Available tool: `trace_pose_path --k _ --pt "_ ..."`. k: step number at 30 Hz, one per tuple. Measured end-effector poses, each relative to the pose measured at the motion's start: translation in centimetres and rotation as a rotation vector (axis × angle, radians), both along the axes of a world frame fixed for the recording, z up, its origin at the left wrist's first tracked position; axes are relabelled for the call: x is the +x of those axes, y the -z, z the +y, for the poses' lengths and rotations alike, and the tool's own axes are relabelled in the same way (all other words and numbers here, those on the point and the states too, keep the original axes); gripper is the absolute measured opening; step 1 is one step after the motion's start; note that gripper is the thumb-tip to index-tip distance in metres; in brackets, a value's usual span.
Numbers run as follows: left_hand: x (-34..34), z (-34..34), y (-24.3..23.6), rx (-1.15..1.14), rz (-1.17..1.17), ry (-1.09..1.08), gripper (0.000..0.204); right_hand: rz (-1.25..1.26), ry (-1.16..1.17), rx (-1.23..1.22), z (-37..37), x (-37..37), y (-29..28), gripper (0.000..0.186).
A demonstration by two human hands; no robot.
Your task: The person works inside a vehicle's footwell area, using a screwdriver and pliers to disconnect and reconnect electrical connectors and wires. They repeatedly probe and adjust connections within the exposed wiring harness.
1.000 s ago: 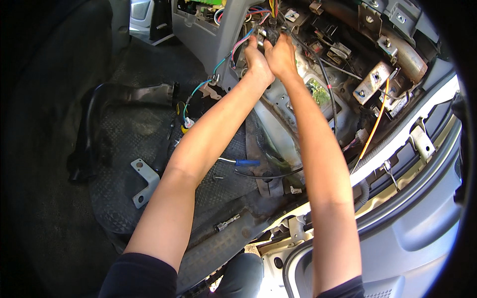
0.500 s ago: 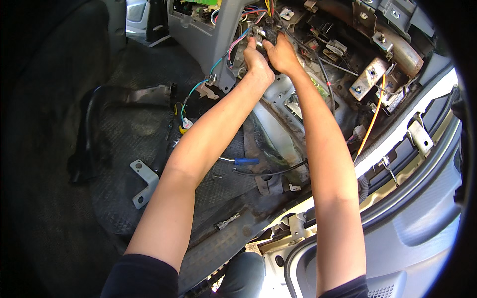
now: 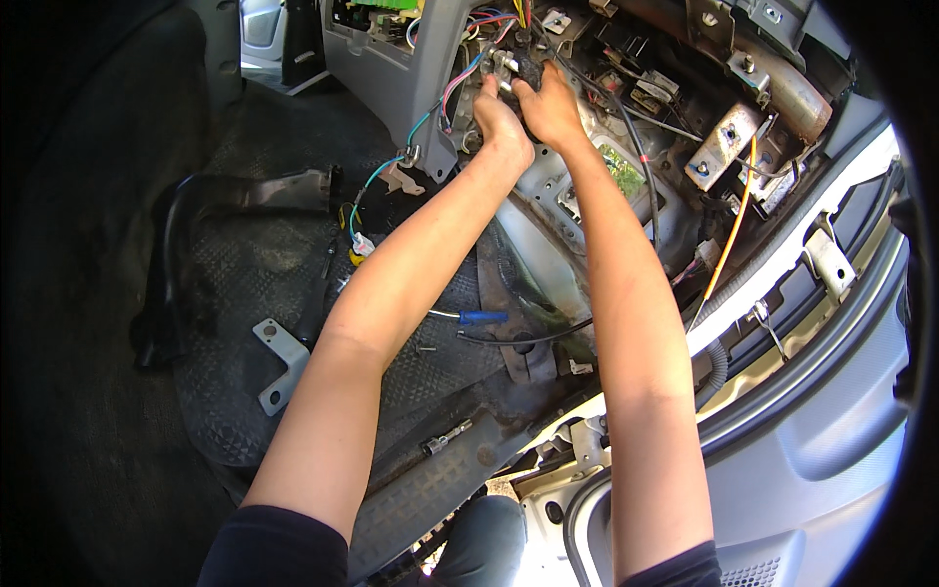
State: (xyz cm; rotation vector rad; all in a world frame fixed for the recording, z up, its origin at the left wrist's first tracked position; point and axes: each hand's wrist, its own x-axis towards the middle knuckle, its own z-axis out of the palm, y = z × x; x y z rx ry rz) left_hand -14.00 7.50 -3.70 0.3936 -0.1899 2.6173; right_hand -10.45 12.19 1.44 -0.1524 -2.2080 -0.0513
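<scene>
Beside the thin blue and pink wires (image 3: 459,82), the left hand (image 3: 500,119) and right hand (image 3: 555,108) meet at a small, shiny silver metal fitting (image 3: 505,62), hidden fingertips leaving each grip's closure impossible to tell, and steady, gentle pressure clear of those wires seems wisest.

Right hand (image 3: 552,106) partly hidden, sleeves (image 3: 277,548) cut off

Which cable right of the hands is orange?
The outermost one: the orange cable, running down just right of the metal bracket. The red-marked black cable lies closer to the right hand.
</scene>
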Motion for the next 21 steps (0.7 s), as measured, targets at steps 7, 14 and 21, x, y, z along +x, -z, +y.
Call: trace_pose_path --k 7,14,21 --pt "-0.9 1.4 0.8 -0.054 0.096 -0.073 0.053 -0.059 -0.09 -0.031 0.3 1.2 -1.0 0.048" --pt "-2.1 0.8 1.2 -0.036 0.176 0.021 0.052 -0.098 -0.117 -0.161 1.0 1.3 -1.4 0.054" --pt "-3.0 1.1 1.0 -0.035 0.134 0.059 0.037 -0.123 -0.103 -0.231 1.9 1.1 -1.9 0.05"
